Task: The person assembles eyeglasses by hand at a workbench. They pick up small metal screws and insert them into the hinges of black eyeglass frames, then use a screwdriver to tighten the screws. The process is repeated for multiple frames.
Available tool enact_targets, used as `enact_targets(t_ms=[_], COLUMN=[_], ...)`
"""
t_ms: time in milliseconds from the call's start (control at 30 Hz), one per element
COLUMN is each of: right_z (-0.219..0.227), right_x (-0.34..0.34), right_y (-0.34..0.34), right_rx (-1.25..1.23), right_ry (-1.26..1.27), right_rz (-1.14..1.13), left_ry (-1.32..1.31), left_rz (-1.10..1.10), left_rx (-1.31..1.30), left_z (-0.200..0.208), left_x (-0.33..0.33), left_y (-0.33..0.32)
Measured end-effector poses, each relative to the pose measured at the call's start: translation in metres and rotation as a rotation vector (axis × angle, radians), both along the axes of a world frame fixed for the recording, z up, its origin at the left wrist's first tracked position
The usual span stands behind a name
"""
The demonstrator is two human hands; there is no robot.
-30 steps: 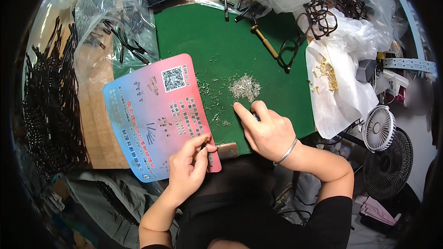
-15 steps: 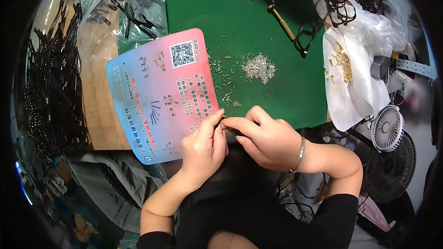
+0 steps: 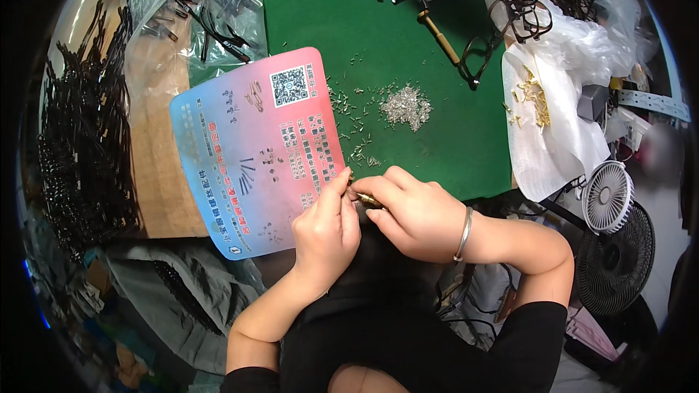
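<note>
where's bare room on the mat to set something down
Bare: the green mat between the silver pile and white sheet; also most of its upper stretch, left of the lying brass-coloured tool. Crowded: between pile and printed card, where silver bits scatter.

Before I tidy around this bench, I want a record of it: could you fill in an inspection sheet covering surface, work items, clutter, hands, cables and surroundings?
Surface: green mat on a wooden table; a blue-and-pink printed card overlaps the mat's left side.
Work items: heap of small silver pieces on the mat, others scattered left of it; brass-coloured pieces on a white sheet.
Clutter: dark eyewear parts massed at far left; clear plastic bag behind the card.
Hands: left hand pinches a small part, mostly hidden; right hand holds a slim brass-coloured object.
Cables: dark cords below the table's front edge, at right.
Surroundings: white fan and black fan at right.
</note>
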State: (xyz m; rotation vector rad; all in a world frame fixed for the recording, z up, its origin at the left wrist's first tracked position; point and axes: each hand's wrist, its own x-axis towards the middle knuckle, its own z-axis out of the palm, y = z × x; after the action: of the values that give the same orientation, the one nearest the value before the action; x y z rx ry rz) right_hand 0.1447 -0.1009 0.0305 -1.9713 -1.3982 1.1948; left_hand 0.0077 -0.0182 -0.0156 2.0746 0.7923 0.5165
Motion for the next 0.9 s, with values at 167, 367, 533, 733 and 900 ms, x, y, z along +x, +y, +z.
enact_targets(t_ms=[167, 367, 533, 733, 900], right_z=[0.005, 0.0, 0.003, 0.002, 0.001], right_x=[0.008, 0.008, -0.004, -0.012, -0.005], right_y=[0.009, 0.01, 0.007, 0.002, 0.005], right_rx=[-0.09, -0.109, 0.007, 0.001, -0.044], right_ry=[0.103, 0.1, -0.159, -0.295, -0.147], right_rz=[0.059, 0.073, 0.092, 0.12, 0.082], left_ry=[-0.011, -0.015, 0.023, 0.031, 0.027], left_rz=[-0.019, -0.032, -0.02, -0.008, -0.007], left_rx=[-0.007, -0.027, -0.043, 0.071, 0.06], left_z=[0.0, 0.0, 0.001, 0.002, 0.001], left_x=[0.0, 0.0, 0.002, 0.003, 0.005], left_y=[0.004, 0.005, 0.005, 0.001, 0.002])
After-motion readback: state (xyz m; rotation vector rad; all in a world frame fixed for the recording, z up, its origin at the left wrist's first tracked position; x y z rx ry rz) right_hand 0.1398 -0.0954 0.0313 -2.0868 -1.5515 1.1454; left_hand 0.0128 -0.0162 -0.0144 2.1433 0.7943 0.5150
